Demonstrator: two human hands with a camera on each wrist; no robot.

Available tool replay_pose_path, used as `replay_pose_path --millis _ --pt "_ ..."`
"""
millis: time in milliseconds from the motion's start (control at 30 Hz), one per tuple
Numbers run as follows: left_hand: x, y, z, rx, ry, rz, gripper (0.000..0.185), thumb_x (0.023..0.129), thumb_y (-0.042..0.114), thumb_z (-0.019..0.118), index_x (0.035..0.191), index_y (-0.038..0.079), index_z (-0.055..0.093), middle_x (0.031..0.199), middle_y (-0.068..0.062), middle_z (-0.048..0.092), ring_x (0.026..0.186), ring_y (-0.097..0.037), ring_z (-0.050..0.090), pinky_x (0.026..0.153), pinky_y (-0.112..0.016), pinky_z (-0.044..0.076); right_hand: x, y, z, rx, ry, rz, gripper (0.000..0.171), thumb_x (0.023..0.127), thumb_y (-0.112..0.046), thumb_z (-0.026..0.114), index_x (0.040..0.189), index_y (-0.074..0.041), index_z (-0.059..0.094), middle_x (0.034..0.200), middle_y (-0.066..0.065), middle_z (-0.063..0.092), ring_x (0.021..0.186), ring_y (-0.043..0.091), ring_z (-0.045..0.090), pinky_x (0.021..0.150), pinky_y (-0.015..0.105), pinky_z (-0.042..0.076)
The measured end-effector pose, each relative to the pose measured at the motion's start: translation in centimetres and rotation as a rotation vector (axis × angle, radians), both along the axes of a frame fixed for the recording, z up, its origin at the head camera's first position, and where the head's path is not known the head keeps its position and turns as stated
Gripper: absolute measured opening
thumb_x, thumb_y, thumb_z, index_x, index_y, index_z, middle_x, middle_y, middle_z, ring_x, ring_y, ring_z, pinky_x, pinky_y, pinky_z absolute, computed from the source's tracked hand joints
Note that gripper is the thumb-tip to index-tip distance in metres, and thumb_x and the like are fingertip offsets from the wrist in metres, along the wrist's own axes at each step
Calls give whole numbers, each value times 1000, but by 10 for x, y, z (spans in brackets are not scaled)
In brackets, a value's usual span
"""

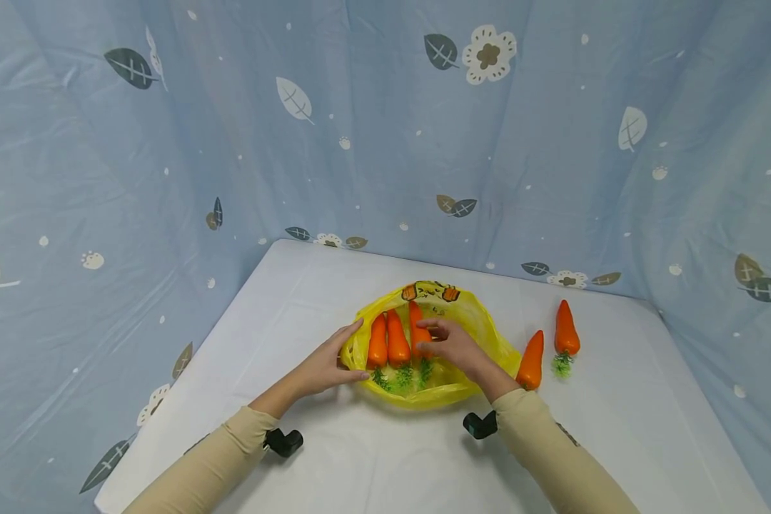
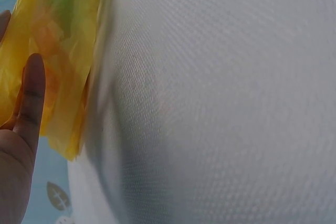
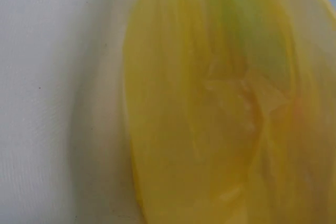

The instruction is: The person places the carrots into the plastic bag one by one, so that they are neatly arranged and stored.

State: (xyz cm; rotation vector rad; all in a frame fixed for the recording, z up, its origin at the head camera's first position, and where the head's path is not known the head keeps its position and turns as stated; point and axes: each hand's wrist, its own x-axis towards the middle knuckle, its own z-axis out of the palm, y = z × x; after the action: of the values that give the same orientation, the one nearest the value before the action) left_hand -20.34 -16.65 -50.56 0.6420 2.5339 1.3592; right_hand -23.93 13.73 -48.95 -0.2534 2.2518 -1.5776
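Observation:
A yellow plastic bag (image 1: 478, 325) lies open on the white table (image 1: 334, 464). Three orange carrots lie side by side inside it, green tops toward me. My left hand (image 1: 358, 350) rests on the bag's left rim with straight fingers. In the left wrist view its thumb (image 2: 31, 93) lies flat against the yellow bag (image 2: 63, 35). My right hand (image 1: 427, 337) is inside the bag and holds the rightmost carrot (image 1: 415, 318) with thumb and fingertips. The right wrist view shows only blurred bag film (image 3: 220, 103), not the hand.
Two more carrots lie on the table right of the bag, one (image 1: 532, 360) near its edge and one (image 1: 565, 328) farther right. A blue leaf-print cloth (image 1: 385, 143) walls in the table at the back and sides.

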Motion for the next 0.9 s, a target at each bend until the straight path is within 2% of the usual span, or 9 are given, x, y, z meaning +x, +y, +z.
replay_pose_path --millis 333,533,900 --pt "0 -1 -1 -2 4 1 101 86 33 83 164 14 21 166 -14 25 150 -38 26 118 -61 26 0 -1 -9 53 -16 0 53 93 -21 76 142 -13 59 149 16 50 136 36 47 105 49 48" --pt "-1 -1 1 3 -1 3 101 86 31 83 164 13 21 166 -13 25 150 -37 27 118 -59 26 0 0 -11 61 -6 31 54 93 -18 75 144 -13 58 149 17 50 134 36 50 103 49 50" --pt "-1 -1 3 8 -3 4 101 87 29 83 164 13 21 166 -14 25 150 -36 26 119 -58 26 1 -1 -13 80 9 58 53 93 -16 76 143 -12 59 144 16 54 117 30 60 97 44 53"
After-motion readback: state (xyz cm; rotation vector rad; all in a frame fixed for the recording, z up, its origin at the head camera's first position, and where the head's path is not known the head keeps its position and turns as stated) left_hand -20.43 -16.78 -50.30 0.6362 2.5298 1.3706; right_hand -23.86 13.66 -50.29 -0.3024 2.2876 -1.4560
